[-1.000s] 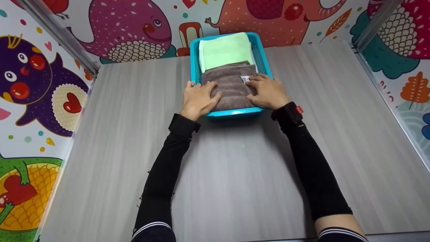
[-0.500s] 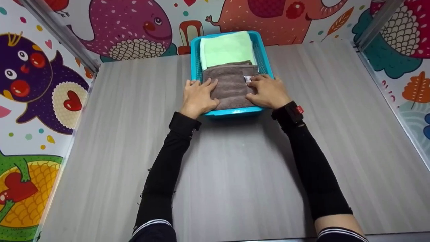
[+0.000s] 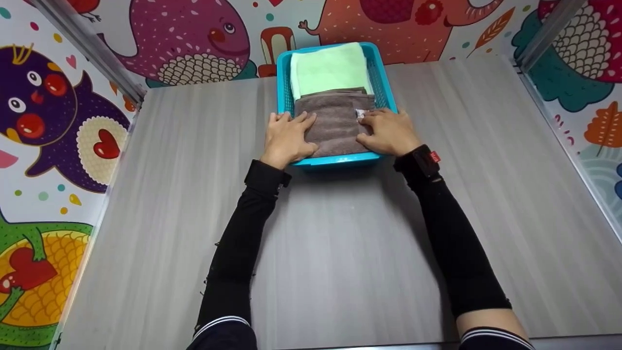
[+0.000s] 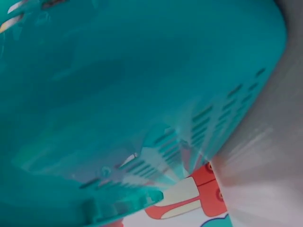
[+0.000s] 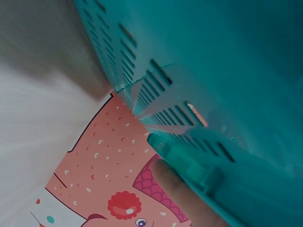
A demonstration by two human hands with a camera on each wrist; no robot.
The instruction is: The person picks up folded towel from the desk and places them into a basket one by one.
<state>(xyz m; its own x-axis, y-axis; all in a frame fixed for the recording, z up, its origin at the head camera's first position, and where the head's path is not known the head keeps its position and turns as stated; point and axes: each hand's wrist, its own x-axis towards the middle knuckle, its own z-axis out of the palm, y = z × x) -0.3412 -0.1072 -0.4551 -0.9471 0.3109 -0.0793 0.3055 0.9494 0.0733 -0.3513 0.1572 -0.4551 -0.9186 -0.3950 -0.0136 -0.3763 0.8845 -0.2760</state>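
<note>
A turquoise plastic basket [image 3: 347, 159] with slotted sides stands toward the back of the table. Inside it, a folded brown towel [image 3: 335, 127] with a white tag [image 3: 360, 113] fills the near half, and a folded light green towel [image 3: 330, 68] lies behind. My left hand [image 3: 285, 138] rests across the left rim, fingers spread and thumb on the brown towel. Over the right rim, my right hand [image 3: 388, 130] touches the towel near the tag. The basket's outer wall [image 4: 118, 85] fills most of the left wrist view. In the right wrist view, one finger [image 5: 184, 191] lies outside the rim.
The grey wood-grain table [image 3: 330, 253] stretches around the basket. Printed cartoon panels form the back wall [image 3: 194, 39] and both sides, the back one close behind the basket. A metal corner post [image 3: 92, 53] rises at the back left.
The head view has shifted slightly, so the scene sits a little higher. The brown towel's tag has moved slightly right and the towel looks smoother. Both hands stay at the basket's near sides.
</note>
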